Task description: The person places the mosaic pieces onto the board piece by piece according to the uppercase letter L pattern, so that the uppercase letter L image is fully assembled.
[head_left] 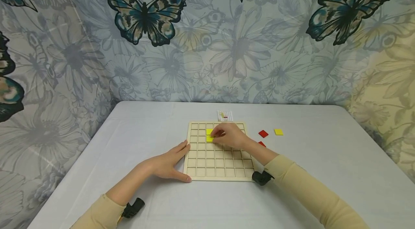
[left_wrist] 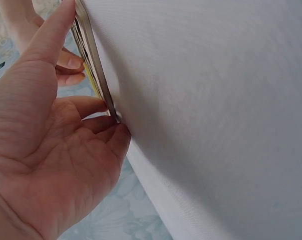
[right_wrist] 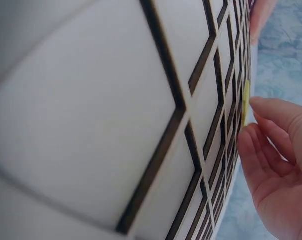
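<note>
A square wooden grid board [head_left: 215, 164] lies on the white table. Two yellow square tiles [head_left: 209, 139] sit one above the other in its upper part. My right hand [head_left: 229, 135] reaches over the board from the right, with bent thumb and fingers at a yellow tile [right_wrist: 246, 97]. The fingertips seem to pinch that tile by its edges; the exact contact is small in view. At the board's left edge my left hand [head_left: 168, 163] rests with spread fingers, the thumb by the lower left corner. In the left wrist view its fingers [left_wrist: 93, 106] touch the board's rim.
Right of the board lie a red tile [head_left: 263, 134], a second red tile [head_left: 262, 144] partly behind my forearm, and a loose yellow tile [head_left: 278, 132]. A small printed grid card [head_left: 224, 115] lies behind the board. Butterfly-patterned fabric [head_left: 194, 59] hangs behind the table.
</note>
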The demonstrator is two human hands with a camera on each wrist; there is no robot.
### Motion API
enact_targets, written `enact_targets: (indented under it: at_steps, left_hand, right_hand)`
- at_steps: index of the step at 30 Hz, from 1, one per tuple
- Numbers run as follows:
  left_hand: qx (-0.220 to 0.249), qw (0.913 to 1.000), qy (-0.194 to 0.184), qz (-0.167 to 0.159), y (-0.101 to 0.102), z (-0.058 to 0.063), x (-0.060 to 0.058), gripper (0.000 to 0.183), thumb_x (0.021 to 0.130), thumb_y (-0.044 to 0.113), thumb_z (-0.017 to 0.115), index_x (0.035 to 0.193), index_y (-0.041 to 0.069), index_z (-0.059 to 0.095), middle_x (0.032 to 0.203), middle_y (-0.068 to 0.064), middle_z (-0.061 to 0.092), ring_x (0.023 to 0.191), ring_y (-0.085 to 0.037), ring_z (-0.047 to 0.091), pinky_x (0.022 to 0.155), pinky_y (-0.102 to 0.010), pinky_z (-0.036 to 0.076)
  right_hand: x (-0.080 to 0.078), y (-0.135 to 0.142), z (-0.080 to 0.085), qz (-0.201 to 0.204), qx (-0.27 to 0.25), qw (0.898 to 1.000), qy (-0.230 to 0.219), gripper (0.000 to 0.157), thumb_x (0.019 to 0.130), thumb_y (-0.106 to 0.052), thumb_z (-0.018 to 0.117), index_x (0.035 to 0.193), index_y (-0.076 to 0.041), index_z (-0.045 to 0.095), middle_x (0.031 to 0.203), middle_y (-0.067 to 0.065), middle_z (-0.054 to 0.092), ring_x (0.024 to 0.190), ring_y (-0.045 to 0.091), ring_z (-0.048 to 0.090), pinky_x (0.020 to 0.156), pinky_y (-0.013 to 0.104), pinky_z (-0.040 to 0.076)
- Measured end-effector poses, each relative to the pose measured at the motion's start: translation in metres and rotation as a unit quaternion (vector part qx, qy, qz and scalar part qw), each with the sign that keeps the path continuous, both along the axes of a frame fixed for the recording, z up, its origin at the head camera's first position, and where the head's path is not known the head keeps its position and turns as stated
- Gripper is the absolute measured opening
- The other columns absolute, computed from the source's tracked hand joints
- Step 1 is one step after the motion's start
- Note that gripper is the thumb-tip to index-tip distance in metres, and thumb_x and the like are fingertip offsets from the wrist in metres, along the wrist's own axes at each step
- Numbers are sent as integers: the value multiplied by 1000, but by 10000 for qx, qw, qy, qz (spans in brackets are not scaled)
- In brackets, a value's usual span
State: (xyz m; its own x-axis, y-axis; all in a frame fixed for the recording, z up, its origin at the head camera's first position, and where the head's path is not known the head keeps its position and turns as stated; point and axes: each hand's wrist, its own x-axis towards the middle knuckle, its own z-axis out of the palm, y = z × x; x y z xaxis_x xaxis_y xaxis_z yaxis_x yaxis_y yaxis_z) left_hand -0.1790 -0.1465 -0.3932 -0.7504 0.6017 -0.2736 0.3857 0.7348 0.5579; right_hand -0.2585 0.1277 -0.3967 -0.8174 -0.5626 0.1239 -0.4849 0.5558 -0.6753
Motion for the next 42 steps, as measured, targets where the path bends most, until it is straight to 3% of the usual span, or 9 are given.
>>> enact_targets:
  at_steps: [10, 17, 21, 29, 42]
  left_hand:
    - [-27, 10000, 81, -26, 0, -2, -1, 112, 79, 55, 75, 156, 3, 12, 163, -13, -1, 148, -27, 2, 116, -45, 18]
    - [46, 10000, 56, -32, 1, -2, -1, 112, 80, 54, 76, 156, 3, 12, 162, -15, -1, 148, -29, 2, 116, -46, 17]
    - [35, 10000, 55, -36, 1, -3, -2, 112, 79, 54, 76, 156, 3, 12, 162, -14, -1, 148, -28, 2, 116, -46, 17]
    - [-23, 10000, 64, -19, 0, -4, -2, 112, 79, 55, 75, 156, 3, 12, 163, -13, -1, 148, -27, 1, 116, -45, 17]
    - [-13, 10000, 65, 3, 1, -3, -1, 112, 79, 55, 76, 156, 3, 13, 162, -14, 0, 148, -28, 2, 116, -46, 17]
  right_hand:
    - [6, 17, 3, -723, -196, 9960, -478, 16, 87, -16, 75, 102, -11, 74, 97, -2, 68, 91, 15, 64, 80, 33, 52]
    - [13, 32, 8, -1358, -463, 9862, -823, 28, 87, -26, 75, 111, -12, 72, 103, -2, 69, 97, 16, 63, 86, 38, 48]
    - [18, 46, 12, -1488, -709, 9819, -936, 33, 88, -27, 73, 116, -10, 70, 106, 0, 70, 100, 18, 62, 87, 40, 48]
    - [29, 80, 17, -1653, -721, 9803, -803, 36, 92, -30, 70, 120, -8, 68, 108, 3, 70, 104, 22, 62, 89, 43, 49]
    - [46, 132, 18, -1974, 302, 9782, -563, 29, 93, -32, 68, 115, -12, 70, 103, 0, 69, 103, 23, 61, 82, 38, 47]
